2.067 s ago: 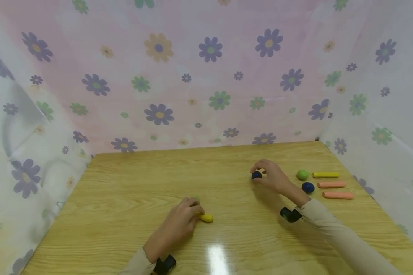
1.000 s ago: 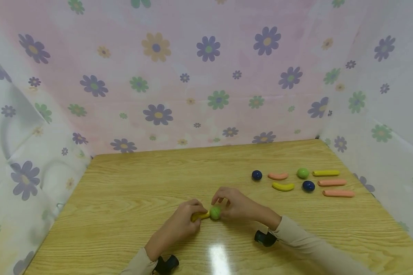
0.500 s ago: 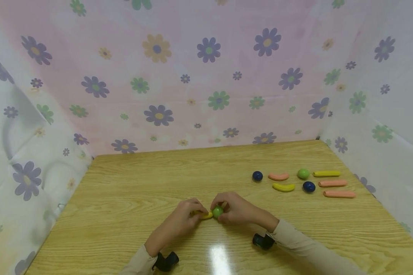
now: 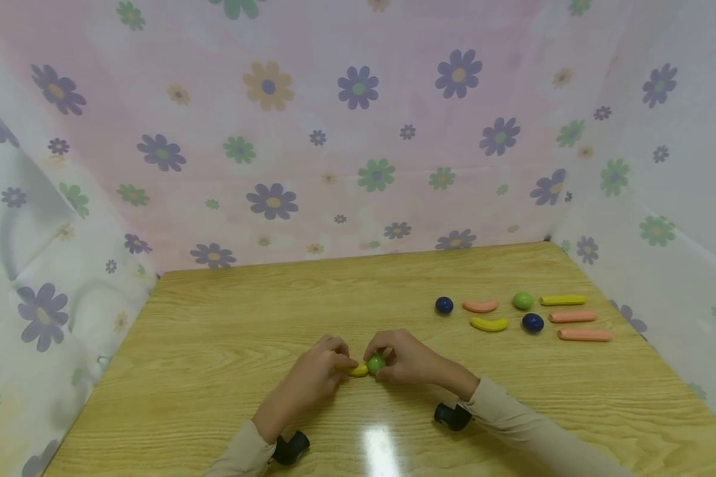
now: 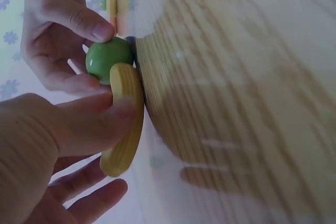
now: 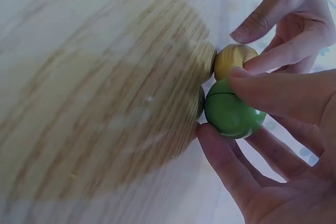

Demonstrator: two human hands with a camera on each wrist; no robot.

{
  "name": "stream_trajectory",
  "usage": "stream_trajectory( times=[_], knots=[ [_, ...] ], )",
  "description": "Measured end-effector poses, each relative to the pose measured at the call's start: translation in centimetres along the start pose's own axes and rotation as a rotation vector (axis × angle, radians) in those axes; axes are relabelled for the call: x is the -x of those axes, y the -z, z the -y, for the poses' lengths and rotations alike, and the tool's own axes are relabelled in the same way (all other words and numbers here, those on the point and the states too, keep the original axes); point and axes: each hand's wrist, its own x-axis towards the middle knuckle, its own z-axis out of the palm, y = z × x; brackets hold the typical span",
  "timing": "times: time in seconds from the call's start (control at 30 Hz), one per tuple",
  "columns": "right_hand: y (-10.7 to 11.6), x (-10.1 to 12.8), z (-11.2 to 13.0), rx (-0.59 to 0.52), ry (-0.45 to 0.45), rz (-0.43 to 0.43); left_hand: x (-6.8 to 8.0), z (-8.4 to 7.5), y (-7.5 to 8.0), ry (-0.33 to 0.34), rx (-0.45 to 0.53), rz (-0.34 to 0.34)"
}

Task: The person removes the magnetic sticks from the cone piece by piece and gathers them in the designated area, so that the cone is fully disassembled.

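Near the table's middle, my left hand (image 4: 316, 371) pinches a yellow curved, banana-shaped piece (image 4: 360, 370) between thumb and fingers. Close up in the left wrist view, the yellow piece (image 5: 126, 82) lies low along the tabletop, its far end against a green ball (image 5: 107, 59). My right hand (image 4: 408, 358) holds that green ball (image 4: 376, 363) with thumb and fingertips. A thin dark seam crosses the ball (image 6: 231, 114) in the right wrist view. Ball and yellow piece (image 6: 227, 61) appear to touch. Fingers hide part of both.
To the right on the wooden table (image 4: 244, 311) lie a dark blue ball (image 4: 444, 305), a salmon curved piece (image 4: 480, 306), a yellow curved piece (image 4: 489, 324), a green ball (image 4: 522, 301), another blue ball (image 4: 533, 323), a yellow stick (image 4: 563, 300) and two salmon sticks (image 4: 573, 317).
My right hand has let go of the dark blue ball at the back and come left and nearer to the green ball. That ball now sits at the yellow piece's right end.
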Motion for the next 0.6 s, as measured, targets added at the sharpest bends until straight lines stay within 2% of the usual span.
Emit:
stream_trajectory(
  times=[0.1, 0.27, 0.6],
  knots=[
    [-0.03, 0.21, -0.12, 0.012, -0.012, -0.02, -0.33, -0.39, -0.14, 0.001, -0.018, -0.018],
    [-0.08, 0.59, -0.21, 0.033, -0.008, -0.048, -0.55, -0.84, -0.39, 0.017, 0.02, -0.032],
    [0.12, 1.02, -0.23, 0.038, -0.036, -0.069, -0.39, -0.71, -1.07, 0.03, 0.084, 0.006]
  ],
)
